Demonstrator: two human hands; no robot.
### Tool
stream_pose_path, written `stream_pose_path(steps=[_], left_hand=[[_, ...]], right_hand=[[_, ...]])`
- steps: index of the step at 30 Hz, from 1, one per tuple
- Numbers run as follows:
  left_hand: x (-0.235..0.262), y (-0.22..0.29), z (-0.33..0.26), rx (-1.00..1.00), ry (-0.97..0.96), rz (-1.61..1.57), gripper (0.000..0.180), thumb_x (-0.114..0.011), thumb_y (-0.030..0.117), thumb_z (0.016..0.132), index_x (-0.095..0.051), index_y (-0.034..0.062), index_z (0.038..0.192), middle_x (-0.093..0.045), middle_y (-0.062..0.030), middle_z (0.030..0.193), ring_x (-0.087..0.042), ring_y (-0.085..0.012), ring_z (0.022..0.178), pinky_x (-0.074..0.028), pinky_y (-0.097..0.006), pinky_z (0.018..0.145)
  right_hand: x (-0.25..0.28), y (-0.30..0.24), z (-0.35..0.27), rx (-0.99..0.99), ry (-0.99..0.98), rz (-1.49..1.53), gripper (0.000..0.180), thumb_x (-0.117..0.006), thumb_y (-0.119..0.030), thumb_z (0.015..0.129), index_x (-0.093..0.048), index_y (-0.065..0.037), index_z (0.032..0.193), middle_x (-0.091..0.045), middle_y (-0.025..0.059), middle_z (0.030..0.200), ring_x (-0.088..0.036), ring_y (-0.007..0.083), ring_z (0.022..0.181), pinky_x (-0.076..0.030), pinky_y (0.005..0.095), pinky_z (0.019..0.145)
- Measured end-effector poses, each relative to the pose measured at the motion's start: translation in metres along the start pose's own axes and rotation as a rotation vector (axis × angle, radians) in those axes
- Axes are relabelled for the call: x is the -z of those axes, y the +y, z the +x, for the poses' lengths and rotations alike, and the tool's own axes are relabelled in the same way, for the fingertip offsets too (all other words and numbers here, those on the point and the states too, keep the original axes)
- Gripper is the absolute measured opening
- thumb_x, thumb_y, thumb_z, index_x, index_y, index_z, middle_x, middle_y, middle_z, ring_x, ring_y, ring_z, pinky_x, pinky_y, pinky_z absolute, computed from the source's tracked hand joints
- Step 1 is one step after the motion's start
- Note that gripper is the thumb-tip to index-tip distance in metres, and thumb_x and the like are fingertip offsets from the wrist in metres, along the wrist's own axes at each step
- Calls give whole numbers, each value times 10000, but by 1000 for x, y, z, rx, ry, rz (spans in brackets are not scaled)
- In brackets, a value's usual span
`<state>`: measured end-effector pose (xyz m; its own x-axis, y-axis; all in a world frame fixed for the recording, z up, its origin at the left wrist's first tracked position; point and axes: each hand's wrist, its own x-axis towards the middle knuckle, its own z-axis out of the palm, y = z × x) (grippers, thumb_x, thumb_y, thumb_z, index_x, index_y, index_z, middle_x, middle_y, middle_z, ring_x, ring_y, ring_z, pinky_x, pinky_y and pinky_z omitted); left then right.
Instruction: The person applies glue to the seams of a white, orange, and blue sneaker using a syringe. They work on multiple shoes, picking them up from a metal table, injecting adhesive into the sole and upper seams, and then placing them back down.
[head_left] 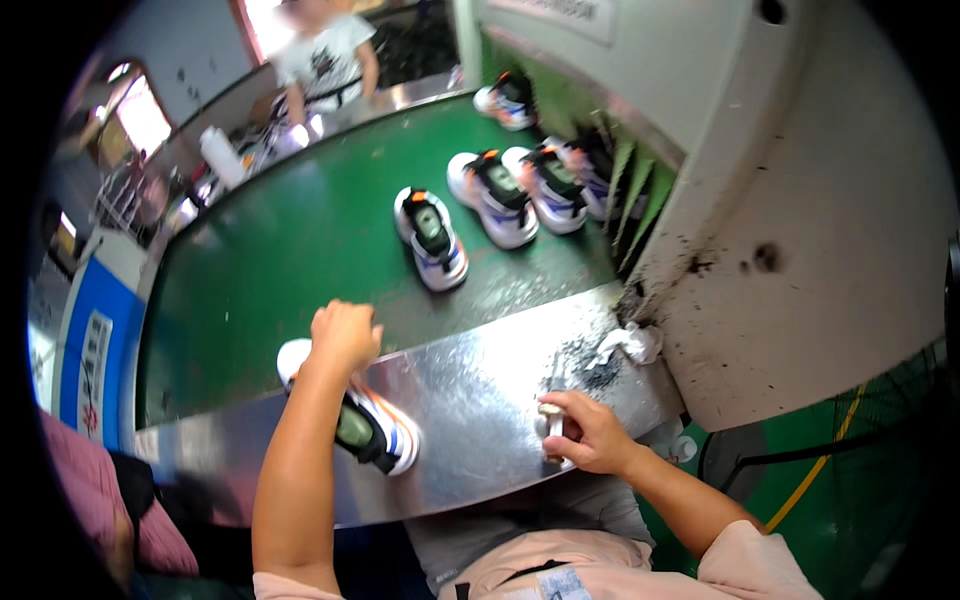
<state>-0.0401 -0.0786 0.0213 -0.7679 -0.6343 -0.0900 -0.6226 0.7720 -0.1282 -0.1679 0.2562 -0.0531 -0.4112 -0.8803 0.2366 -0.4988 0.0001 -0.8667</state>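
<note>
My left hand (347, 333) hangs over the green belt's near edge, its fingers curled and the palm hidden. I cannot make out whether anything is in it. Under my left forearm a white sneaker (391, 428) with black lining and orange and blue stripes lies partly on the metal ledge, its far end over the belt. My right hand (590, 432) pinches a small whitish spool-shaped piece (554, 430) between thumb and fingers, just above the ledge. Another such sneaker (432, 240) stands by itself on the belt, beyond my left hand.
Several matching sneakers (494, 200) stand on the green belt (270, 260) beside a machine housing (800, 200) with a green strip curtain. A crumpled white cloth (632, 344) and black smears lie on the metal ledge (480, 400). Across the belt stands a person (325, 60).
</note>
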Motion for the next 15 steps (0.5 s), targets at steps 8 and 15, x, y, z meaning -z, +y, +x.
stream_pose_path(steps=[8,15], left_hand=[[41,5,36,142,173,-208,348,-650,312,848,-686,69,1095,-685,-164,1081,-626,-330,1051,-491,-432,903],[22,27,29,7,-15,-133,291,-675,273,833,-703,61,1031,-691,-166,1052,-647,-326,1018,-507,-422,889]], right_hand=[[22,1,-1,33,66,-117,430,-686,-319,869,-583,-110,1230,-570,92,883,-581,205,661,-470,310,601],[26,9,-10,-3,80,-99,426,-697,-325,855,-585,-107,1205,-556,82,906,-571,203,653,-472,308,614]])
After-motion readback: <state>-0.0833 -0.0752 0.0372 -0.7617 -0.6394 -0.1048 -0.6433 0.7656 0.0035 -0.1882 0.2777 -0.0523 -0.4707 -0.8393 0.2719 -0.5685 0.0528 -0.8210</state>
